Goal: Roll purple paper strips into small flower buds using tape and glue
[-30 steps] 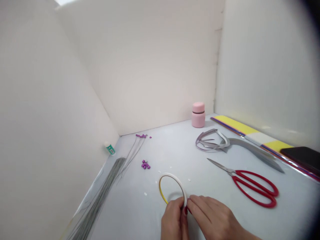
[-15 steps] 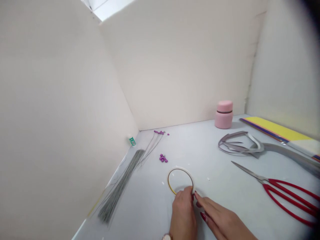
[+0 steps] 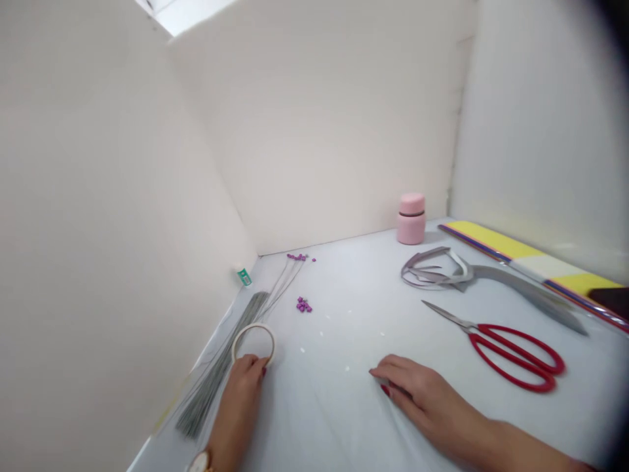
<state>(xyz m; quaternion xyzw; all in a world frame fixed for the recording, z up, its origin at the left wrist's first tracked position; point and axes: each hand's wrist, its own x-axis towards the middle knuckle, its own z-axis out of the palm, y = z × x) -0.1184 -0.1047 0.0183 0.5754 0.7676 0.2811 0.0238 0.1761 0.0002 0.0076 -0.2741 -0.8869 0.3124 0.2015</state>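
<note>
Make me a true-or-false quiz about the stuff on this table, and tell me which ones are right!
1. The left hand holds a ring. True.
2. The scissors have blue handles. False: the scissors have red handles.
3. The pink jar stands upright. True.
4. The right hand grips the scissors. False: they lie on the table, apart from the right hand.
5. A watch is on the left wrist. True.

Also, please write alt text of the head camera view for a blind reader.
A person's left hand holds a white ring near grey wires; the right hand is apart, near red-handled scissors. Small purple pieces and a pink container are farther back.
</note>
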